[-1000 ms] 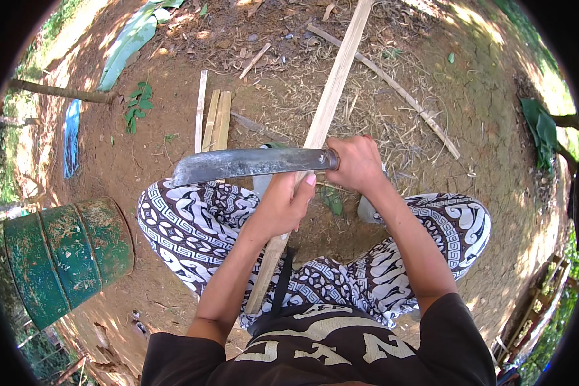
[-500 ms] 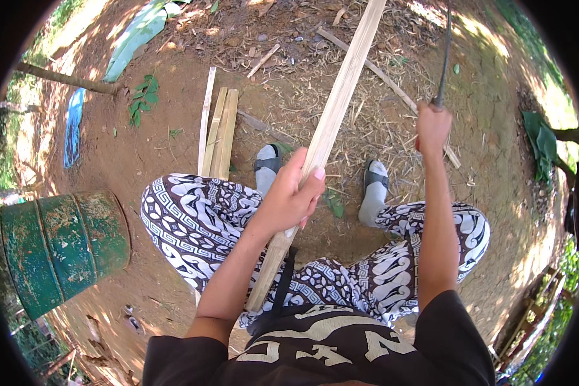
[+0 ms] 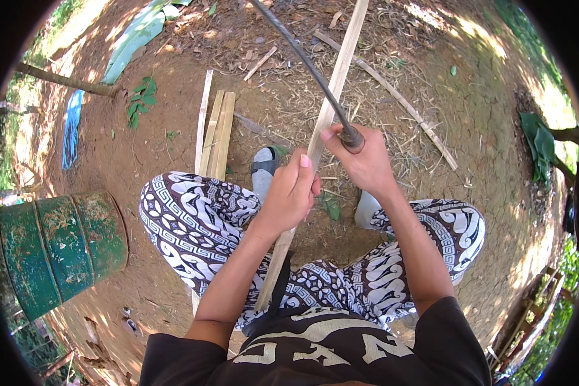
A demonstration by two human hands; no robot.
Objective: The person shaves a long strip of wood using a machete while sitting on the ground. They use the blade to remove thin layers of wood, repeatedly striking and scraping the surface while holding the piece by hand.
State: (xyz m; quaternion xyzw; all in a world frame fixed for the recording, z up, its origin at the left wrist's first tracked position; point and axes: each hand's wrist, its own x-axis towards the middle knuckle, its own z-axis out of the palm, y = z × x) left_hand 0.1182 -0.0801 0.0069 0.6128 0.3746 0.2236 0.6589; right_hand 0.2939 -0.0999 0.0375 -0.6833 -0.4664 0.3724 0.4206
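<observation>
A long, pale split-wood or bamboo slat [image 3: 347, 46] slopes from my lap up past the far edge of view. My left hand [image 3: 288, 196] is wrapped round it near its lower part. In my right hand [image 3: 365, 161] is the handle of a machete [image 3: 307, 63], its long dark blade seen nearly edge-on. The blade crosses over the slat just beyond my left hand; whether its edge touches the wood I cannot tell. My right fingertips are close beside the slat, and the slat's lower end rests near my waist.
Several cut slats [image 3: 222, 138] lie on the dirt beyond my left knee. Shavings and a thin stick [image 3: 408, 106] are scattered ahead. A rusty green drum [image 3: 64, 244] is at the left, near a branch [image 3: 71, 78] and a blue plastic scrap [image 3: 72, 128].
My right hand has swung the machete inward from the far right, to the slat beside my left hand. The slat has tilted slightly; my left hand keeps its hold.
</observation>
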